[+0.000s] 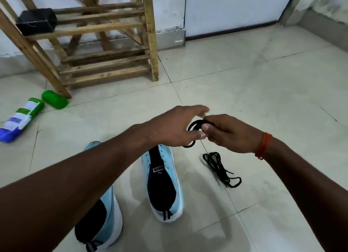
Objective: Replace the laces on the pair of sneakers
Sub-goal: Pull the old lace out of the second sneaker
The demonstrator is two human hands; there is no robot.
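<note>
2 hands, right hand (231, 135) fingers (213, 139) clamped on black lace (192, 126), left hand (173, 127) fingers (198, 109) apart

Person is wearing an orange thread band (263, 145), several turns, on the wrist of the right hand (231, 133); forearms are showing bare.

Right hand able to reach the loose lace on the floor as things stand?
Probably yes: the floor lace lies near the right hand, nothing between; but that hand grips the coiled lace.

Left hand (175, 127) (fingers spread) — right hand (229, 135) pinching lace (196, 121).
</note>
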